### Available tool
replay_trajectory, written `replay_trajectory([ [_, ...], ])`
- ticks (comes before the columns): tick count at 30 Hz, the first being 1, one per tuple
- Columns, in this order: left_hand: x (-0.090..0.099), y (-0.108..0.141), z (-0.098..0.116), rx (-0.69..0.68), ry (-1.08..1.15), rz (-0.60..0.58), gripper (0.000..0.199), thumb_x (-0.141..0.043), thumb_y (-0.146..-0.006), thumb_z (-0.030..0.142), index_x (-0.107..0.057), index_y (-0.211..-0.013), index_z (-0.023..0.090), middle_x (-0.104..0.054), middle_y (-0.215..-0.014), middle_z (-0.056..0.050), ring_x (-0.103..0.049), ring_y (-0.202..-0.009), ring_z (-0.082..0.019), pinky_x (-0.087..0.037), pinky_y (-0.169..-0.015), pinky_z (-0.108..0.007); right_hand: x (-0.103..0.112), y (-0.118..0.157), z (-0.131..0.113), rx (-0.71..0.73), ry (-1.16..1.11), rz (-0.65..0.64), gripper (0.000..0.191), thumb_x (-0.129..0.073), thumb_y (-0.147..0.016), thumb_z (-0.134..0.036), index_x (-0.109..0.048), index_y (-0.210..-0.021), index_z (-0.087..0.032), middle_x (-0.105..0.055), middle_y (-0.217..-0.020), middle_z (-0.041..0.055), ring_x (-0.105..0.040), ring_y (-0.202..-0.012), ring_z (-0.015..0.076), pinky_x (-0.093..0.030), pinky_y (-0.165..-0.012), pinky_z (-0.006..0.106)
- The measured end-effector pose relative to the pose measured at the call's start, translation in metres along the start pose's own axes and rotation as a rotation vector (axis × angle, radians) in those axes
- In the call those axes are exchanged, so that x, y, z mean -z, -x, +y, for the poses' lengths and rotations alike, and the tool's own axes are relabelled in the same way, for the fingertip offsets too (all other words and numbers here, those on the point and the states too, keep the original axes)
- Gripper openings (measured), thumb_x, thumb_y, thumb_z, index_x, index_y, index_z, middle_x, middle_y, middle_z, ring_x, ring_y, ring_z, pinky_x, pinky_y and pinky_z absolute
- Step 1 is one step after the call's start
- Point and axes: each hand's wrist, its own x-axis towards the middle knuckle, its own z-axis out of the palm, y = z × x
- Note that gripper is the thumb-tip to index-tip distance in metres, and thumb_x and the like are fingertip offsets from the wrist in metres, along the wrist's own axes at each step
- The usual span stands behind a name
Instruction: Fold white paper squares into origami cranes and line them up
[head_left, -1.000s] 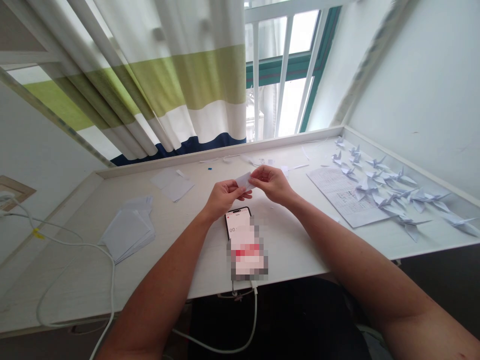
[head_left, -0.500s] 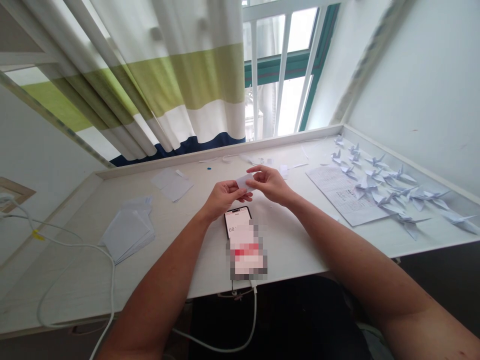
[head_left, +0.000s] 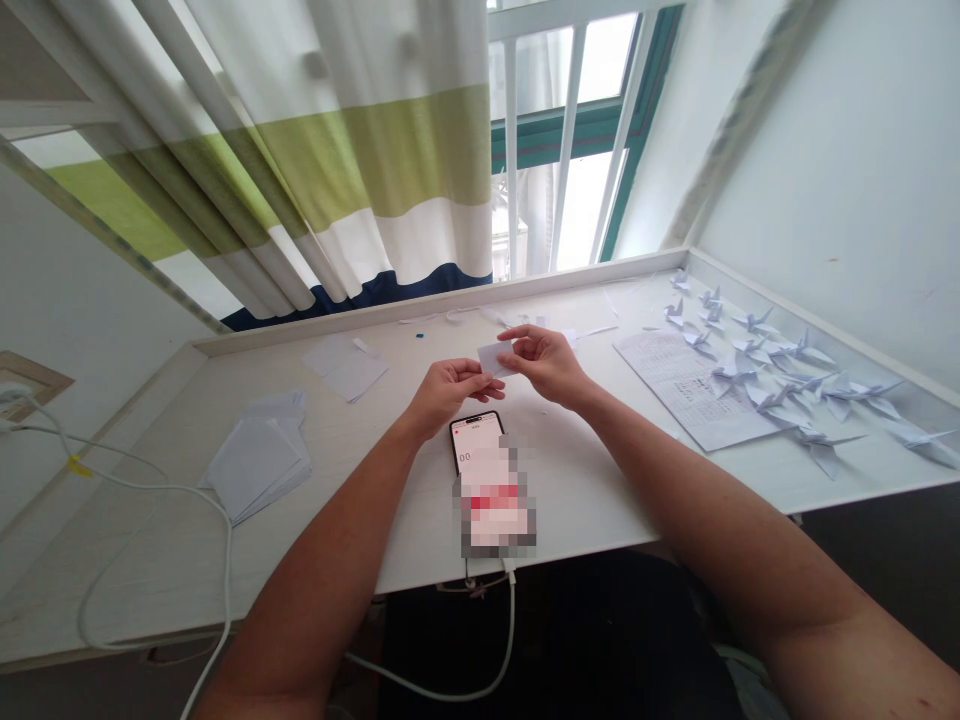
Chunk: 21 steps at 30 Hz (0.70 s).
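1. Right hand [head_left: 553,368] pinches a small folded paper [head_left: 489,360] between thumb and fingers, the thumb lying across its near face.
2. Left hand [head_left: 442,395] meets the paper from about eight o'clock, thumb and fingers at its lower edge; whether they grip it, I cannot tell.
3. Just now the paper has shifted a little toward the right hand, and more of its face shows beyond the left fingers. This looks like a change of hold, with the folded piece kept off the desk [head_left: 424,540].
4. At six o'clock from the paper lies a phone [head_left: 475,445], partly blurred out.
5. Near three o'clock are a written sheet [head_left: 656,385] and many paper birds [head_left: 776,400].
6. At nine o'clock lie loose sheets [head_left: 354,378]; toward eight, a paper stack [head_left: 255,460].
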Motion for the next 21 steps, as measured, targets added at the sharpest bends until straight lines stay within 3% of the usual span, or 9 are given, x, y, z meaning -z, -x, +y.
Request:
replay_trajectory([
  [4,0.003,0.0,0.001,0.041,0.009,0.005,0.028,-0.086,-0.078,0.036,-0.069,-0.08,0.014,-0.083,-0.088,-0.014,-0.08,-0.08,-0.025,-0.055,-0.075,-0.035,0.0,0.0,0.0,-0.006,0.077,-0.021,0.034,-0.081,-0.085,-0.038,-0.073,-0.112,-0.019,-0.054,-0.064,-0.0068,-0.051,-0.06,0.0124,-0.046,-0.061,0.031],
  [9,0.007,0.002,0.003,0.098,-0.023,-0.076,0.017,-0.081,-0.075,0.027,-0.076,-0.08,0.012,-0.08,-0.078,-0.011,-0.075,-0.072,-0.02,-0.053,-0.073,-0.032,0.003,0.001,-0.004,0.004,0.173,-0.127,0.027,-0.08,-0.085,-0.036,-0.079,-0.108,-0.02,-0.076,-0.098,0.0064,-0.069,-0.088,0.0198,-0.057,-0.076,0.035],
  [15,0.011,0.002,0.005,0.104,-0.003,-0.145,0.011,-0.079,-0.077,0.025,-0.078,-0.079,0.014,-0.077,-0.075,-0.008,-0.07,-0.069,-0.017,-0.054,-0.074,-0.032,0.004,0.003,-0.007,-0.034,0.122,-0.199,0.028,-0.075,-0.09,-0.037,-0.079,-0.113,-0.02,-0.079,-0.096,0.006,-0.071,-0.083,0.0188,-0.058,-0.075,0.036],
  [21,0.013,0.002,0.002,0.117,0.022,-0.161,0.023,-0.083,-0.082,0.033,-0.08,-0.094,0.013,-0.081,-0.087,-0.012,-0.077,-0.083,-0.022,-0.058,-0.085,-0.036,0.001,0.005,-0.014,-0.046,0.024,-0.2,0.014,-0.074,-0.089,-0.032,-0.075,-0.092,-0.018,-0.074,-0.083,0.0021,-0.069,-0.072,0.0153,-0.057,-0.064,0.03],
])
